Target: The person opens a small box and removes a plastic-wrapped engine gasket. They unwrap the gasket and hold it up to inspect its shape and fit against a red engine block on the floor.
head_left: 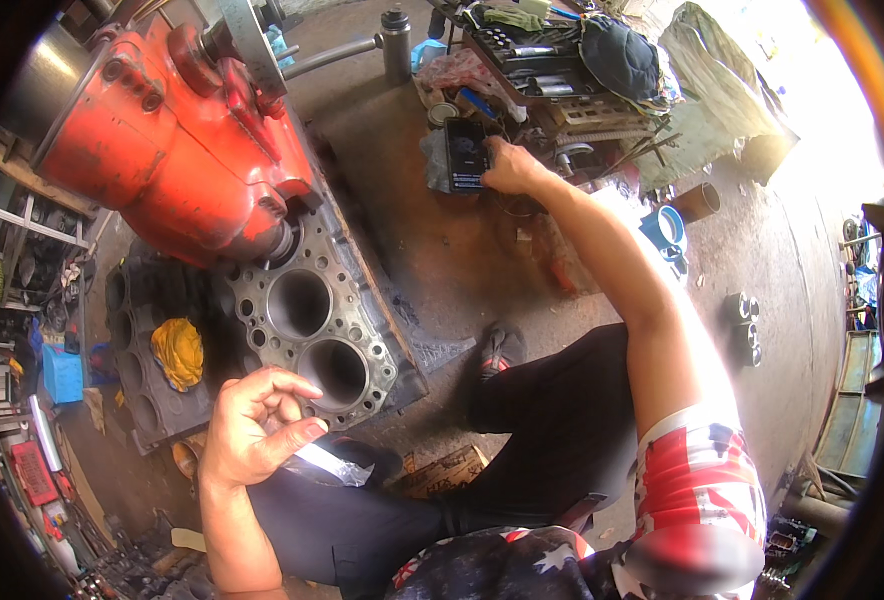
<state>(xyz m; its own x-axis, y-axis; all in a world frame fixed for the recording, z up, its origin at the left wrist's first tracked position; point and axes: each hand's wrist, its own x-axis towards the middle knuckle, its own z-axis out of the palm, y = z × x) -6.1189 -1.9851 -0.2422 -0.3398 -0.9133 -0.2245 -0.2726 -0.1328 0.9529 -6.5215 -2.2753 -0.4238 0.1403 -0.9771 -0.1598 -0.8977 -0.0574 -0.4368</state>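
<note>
A cluttered workshop with a stained concrete floor (432, 250), seen from above as I sit low, my dark trouser legs stretched out in front of me.

The fingers of my right hand (507, 168) are bent and resting against the right edge of a phone (465, 153); I cannot tell whether they grip it or only touch it. The phone has a dark screen and leans upright on the floor at the far end of my outstretched arm, just in front of a tool tray (537, 60) packed with sockets, rags and a dark cap.

My left hand (252, 425) hovers near my knee, palm up, fingers loosely curled and apart, holding nothing. Just below it a crumpled clear plastic scrap (327, 465) lies on my trouser leg.

Just beyond the left hand sits a grey engine block (357, 330), its two large round bores facing up. A red engine housing (172, 140) stands against the far end of the block. To the left is a dark cylinder head (142, 350) with a yellow rag (179, 350) on top.

Well to the right of my arm lie a blue ring (667, 228) and a rusty pipe piece (700, 202). Bright sunlight washes out the upper right corner.
</note>
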